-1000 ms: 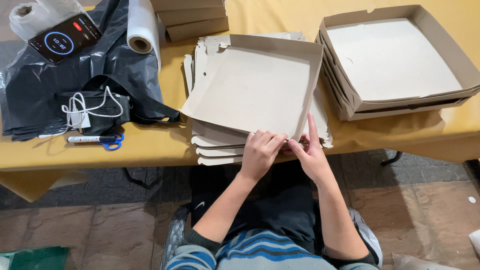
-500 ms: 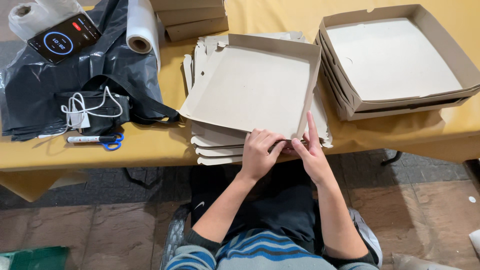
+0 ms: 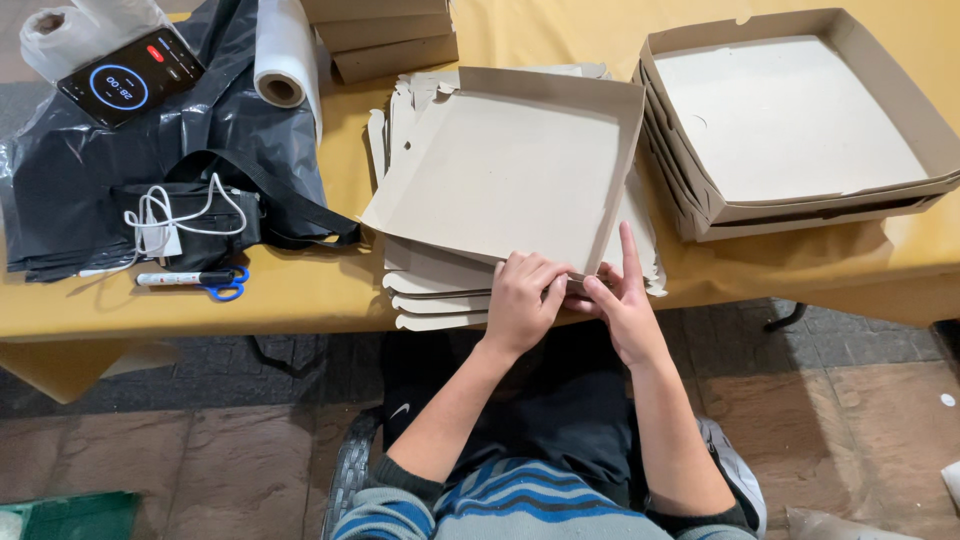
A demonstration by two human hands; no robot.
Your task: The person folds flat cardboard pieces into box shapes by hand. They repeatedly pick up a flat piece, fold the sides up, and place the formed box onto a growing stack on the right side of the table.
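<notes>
Little has shifted since the earlier frame: the left hand [image 3: 525, 298] stays curled, pinching the near wall of the half-folded cardboard box [image 3: 510, 170]. The right hand [image 3: 622, 305] braces it, forefinger raised. The box extends away from both, at the table's [image 3: 300, 290] near edge.

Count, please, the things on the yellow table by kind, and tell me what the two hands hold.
Folded cardboard boxes: 2, one gripped by the left hand and the right hand, one topping a stack
Piles of flat blanks: 1
Plastic rolls: 2
Black bags: 1
Phones: 1
Blue scissors: 1
Markers: 1
White cables: 1
Total: 10
</notes>
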